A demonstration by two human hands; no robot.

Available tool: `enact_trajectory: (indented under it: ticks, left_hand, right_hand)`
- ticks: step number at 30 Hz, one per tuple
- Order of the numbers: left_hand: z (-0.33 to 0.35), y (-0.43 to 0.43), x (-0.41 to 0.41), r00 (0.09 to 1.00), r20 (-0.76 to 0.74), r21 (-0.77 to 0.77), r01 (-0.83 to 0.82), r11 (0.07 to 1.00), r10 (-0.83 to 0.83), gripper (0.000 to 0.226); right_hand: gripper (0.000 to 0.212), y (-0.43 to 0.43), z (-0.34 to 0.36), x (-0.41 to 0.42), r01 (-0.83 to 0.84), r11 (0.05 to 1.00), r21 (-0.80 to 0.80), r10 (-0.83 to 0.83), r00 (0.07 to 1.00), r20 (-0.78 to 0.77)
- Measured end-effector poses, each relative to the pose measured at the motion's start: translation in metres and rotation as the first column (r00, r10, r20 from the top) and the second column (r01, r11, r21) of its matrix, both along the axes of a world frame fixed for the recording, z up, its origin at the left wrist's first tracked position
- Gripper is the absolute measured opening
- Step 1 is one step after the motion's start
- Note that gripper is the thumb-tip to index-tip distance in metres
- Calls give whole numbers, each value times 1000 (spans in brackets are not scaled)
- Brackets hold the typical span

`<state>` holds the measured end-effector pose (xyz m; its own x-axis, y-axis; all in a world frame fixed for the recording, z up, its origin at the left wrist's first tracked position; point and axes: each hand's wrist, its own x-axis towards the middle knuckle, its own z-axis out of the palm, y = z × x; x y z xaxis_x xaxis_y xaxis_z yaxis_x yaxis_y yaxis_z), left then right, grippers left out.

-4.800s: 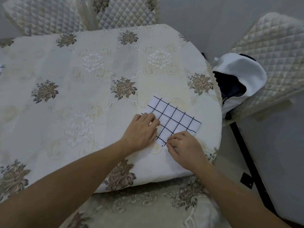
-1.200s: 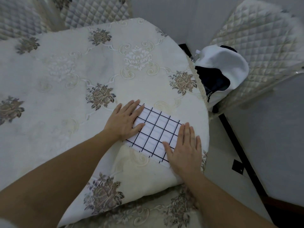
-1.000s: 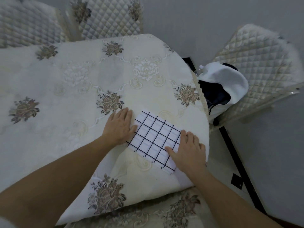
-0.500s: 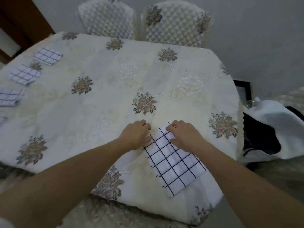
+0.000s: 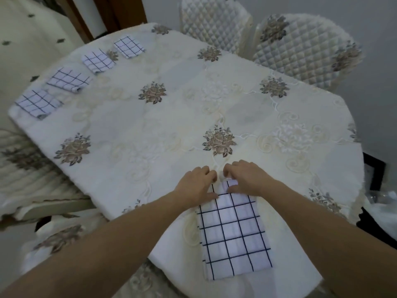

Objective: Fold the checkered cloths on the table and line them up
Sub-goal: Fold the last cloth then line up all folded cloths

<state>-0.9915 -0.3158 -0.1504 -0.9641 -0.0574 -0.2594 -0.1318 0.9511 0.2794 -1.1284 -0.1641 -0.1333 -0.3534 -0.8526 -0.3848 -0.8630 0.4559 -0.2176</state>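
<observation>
Fingers (image 5: 205,170) of the left hand (image 5: 196,187) and right hand (image 5: 247,179) pinch the far end of the checkered cloth (image 5: 234,233).
It lies at the near right edge of the bench (image 5: 171,117); a loose pinch could let it slip off or fold crooked.

Dim, even indoor light, soft shadows, slight overall blur, perhaps motion; wide-angle bending at edges.

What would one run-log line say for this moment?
step: folding checkered cloth | left hand: pinching its far end | right hand: pinching its far end | done: four folded cloths in row, far left
</observation>
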Motion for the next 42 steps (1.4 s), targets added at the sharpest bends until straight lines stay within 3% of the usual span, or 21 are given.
enact_trajectory:
  ticks: [4,11,16,20,22,24,26,28,29,34,42]
  left_hand:
    - [-2,-2,-2,1000,7,45,19,999,-19,46]
    - [-1,-2,-14,994,0,47,110,993,-110,44]
    - [1,0,-31,994,-36,52,105,993,-103,54]
    - [7,5,-51,988,10,-37,152,988,-152,42]
    - [12,11,-53,989,-85,-98,110,989,-119,37]
    - [17,20,-46,951,-277,-174,89,981,-135,34]
    - [14,36,-31,834,-399,-238,307,922,-381,30]
    - [8,54,-14,676,-357,-267,587,764,-645,31]
    - [2,61,-8,638,-317,-252,657,711,-702,35]
    - [-23,78,-4,691,-185,-177,676,716,-698,55]
    - [-38,73,-2,674,-151,-196,696,691,-723,60]
  right_hand:
    - [44,-5,-1,-4,36,997,73,-48,985,164]
    - [24,-2,-2,-6,54,996,67,-68,972,225]
    - [20,11,7,-14,184,983,18,-182,945,271]
    - [17,23,12,-25,268,963,-4,-259,934,246]
    - [16,28,11,-29,302,953,-13,-291,928,233]
    - [16,31,9,-31,321,947,-27,-306,923,232]
    - [18,32,7,-33,340,939,-42,-321,916,241]
    - [23,32,4,-35,351,935,-50,-328,910,253]
    - [25,32,3,-35,352,934,-55,-327,909,259]
    - [24,29,1,-35,334,940,-64,-307,916,259]
    - [22,19,3,-32,313,946,-84,-300,944,139]
